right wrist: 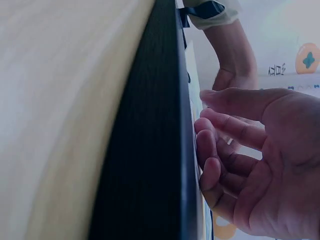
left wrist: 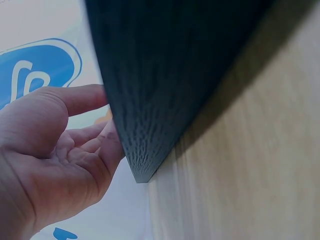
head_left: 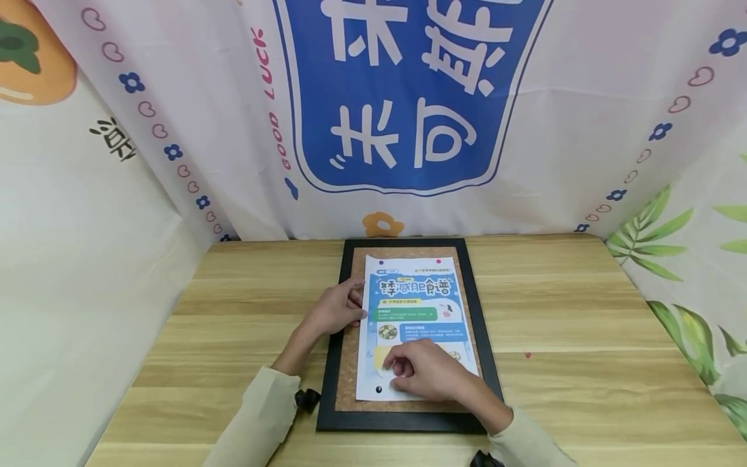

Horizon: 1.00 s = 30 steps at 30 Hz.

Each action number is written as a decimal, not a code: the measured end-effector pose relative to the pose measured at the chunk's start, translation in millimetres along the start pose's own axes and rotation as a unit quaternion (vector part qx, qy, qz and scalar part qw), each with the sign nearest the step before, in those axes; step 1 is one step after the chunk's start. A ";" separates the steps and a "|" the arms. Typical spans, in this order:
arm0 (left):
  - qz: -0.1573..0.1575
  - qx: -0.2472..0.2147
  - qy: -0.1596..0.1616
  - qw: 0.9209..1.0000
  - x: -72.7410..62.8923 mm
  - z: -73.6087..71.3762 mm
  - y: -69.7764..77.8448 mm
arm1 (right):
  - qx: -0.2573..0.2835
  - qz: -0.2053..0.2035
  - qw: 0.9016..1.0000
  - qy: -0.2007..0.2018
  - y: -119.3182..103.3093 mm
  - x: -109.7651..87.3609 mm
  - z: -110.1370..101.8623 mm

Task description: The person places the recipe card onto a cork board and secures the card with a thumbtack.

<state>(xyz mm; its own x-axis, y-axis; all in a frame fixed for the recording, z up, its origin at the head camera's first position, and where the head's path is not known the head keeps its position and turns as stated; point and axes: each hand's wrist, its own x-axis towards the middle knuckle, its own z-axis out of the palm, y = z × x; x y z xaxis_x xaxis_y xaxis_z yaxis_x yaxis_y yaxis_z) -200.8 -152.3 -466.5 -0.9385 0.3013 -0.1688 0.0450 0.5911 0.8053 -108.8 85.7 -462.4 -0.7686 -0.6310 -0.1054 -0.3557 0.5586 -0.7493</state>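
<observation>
A printed poster (head_left: 408, 311) in blue and white lies on a cork board (head_left: 347, 389) with a black frame (head_left: 403, 421). A purple pin (head_left: 381, 262) is at its top left, a pink pin (head_left: 439, 261) at its top right and a black pin (head_left: 379, 389) at its lower left. My left hand (head_left: 338, 306) rests at the poster's left edge, fingers loosely bent. Over the poster's lower part is my right hand (head_left: 428, 370), thumb and index finger apart near the black pin. Nothing shows between the fingers (right wrist: 235, 130) of the right hand in its wrist view.
The board lies on a wood-grain table (head_left: 572, 305). A small red pin (head_left: 528, 355) sits on the table to the right of the frame. Behind the table hangs a printed curtain (head_left: 233, 130) with a blue emblem.
</observation>
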 end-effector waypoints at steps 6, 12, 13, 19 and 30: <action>0.001 0.004 0.001 1.000 -1.6 -0.1 0.3 | -0.006 0.009 1.000 0.010 9.9 -9.0 -9.7; 0.000 -0.003 0.000 1.000 -2.2 -0.8 1.6 | -0.015 0.022 0.999 0.025 20.4 -21.9 -23.3; -0.001 -0.004 0.000 1.000 -2.1 -0.9 1.6 | -0.016 0.024 0.999 0.028 21.9 -25.0 -26.2; -0.006 -0.011 -0.005 1.000 -0.8 0.3 0.6 | -0.022 0.040 0.998 0.045 34.7 -46.7 -46.7; -0.017 -0.021 -0.002 1.000 -1.9 -0.4 3.2 | -0.029 0.100 0.990 0.090 58.7 -78.1 -86.3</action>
<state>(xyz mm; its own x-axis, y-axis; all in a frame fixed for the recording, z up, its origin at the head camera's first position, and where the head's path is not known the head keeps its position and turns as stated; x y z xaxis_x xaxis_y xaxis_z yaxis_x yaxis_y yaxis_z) -199.0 -151.2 -463.4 -0.9378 0.2852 -0.1979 -0.0003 0.5694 0.8221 -115.5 214.2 -441.8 -0.9076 -0.4005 -0.1256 -0.2125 0.6965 -0.6854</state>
